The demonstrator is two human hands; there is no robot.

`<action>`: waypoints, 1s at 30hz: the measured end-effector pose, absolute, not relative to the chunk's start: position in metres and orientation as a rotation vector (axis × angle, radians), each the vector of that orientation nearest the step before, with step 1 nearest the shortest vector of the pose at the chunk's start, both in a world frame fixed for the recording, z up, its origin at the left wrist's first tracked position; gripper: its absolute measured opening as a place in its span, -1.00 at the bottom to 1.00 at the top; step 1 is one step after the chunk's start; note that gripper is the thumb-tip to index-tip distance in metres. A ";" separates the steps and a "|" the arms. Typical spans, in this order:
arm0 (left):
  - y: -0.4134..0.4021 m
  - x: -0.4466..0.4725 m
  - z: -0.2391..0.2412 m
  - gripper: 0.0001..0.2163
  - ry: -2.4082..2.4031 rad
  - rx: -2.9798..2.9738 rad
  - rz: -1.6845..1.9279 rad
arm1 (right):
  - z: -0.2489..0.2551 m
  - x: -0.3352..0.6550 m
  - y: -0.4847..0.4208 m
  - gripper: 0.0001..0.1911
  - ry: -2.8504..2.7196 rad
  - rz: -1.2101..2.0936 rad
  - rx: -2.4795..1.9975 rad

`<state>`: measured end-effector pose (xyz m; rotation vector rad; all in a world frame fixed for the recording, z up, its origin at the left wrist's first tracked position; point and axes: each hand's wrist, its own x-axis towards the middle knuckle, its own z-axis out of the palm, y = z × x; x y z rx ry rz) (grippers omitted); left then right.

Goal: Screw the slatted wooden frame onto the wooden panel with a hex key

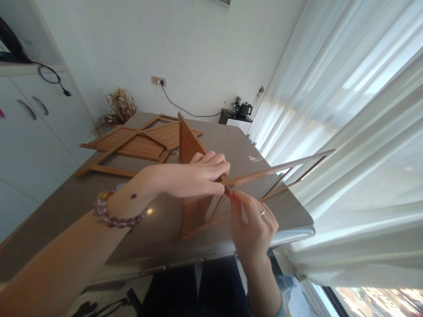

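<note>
Near the table's front edge, a wooden panel (pixel 189 141) and a long open wooden frame (pixel 280 168) stand upright on their edges and meet at a corner. My left hand (pixel 201 176), with a beaded bracelet at the wrist, is closed over the top of that corner, with the thumb at the joint. My right hand (pixel 253 215), wearing a ring, pinches a small red piece with a metal part (pixel 228 192) against the joint from the near side. Its exact kind is too small to make out. Fingers partly hide the joint itself.
More wooden frames and panels (pixel 139 143) lie overlapping on the table (pixel 155 246) at the left back. Small hardware (pixel 173 152) lies beside them. Dried plants (pixel 120 105) stand behind. White curtains (pixel 330 110) hang close to the table's right side.
</note>
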<state>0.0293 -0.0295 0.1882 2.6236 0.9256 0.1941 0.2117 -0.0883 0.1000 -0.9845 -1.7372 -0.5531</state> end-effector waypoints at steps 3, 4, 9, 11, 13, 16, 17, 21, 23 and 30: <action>-0.031 0.031 0.188 -0.87 0.948 2.615 0.185 | 0.102 0.210 -0.092 -0.92 -1.728 -0.554 -1.049; -0.031 0.031 0.188 -0.87 0.954 2.612 0.184 | 0.102 0.209 -0.093 -0.90 -1.720 -0.548 -1.076; -0.032 0.032 0.190 -0.85 0.966 2.599 0.180 | 0.109 0.203 -0.102 -0.82 -1.670 -0.208 -1.256; -0.033 0.032 0.190 -0.84 0.972 2.585 0.180 | 0.116 0.202 -0.104 -0.76 -1.650 0.171 -1.267; -0.033 0.033 0.190 -0.83 0.972 2.582 0.186 | 0.122 0.202 -0.103 -0.67 -1.616 0.557 -1.189; -0.032 0.033 0.189 -0.83 0.960 2.602 0.214 | 0.125 0.205 -0.096 -0.57 -1.595 0.817 -1.070; -0.031 0.033 0.188 -0.83 0.954 2.608 0.220 | 0.124 0.206 -0.094 -0.57 -1.606 0.783 -1.066; -0.030 0.032 0.188 -0.85 0.942 2.599 0.225 | 0.110 0.210 -0.083 -0.61 -1.702 0.240 -1.082; -0.030 0.032 0.189 -0.85 0.944 2.592 0.228 | 0.105 0.211 -0.079 -0.66 -1.716 0.044 -1.037; -0.033 0.033 0.190 -0.86 0.961 2.575 0.202 | 0.100 0.209 -0.076 -0.80 -1.495 0.368 -0.979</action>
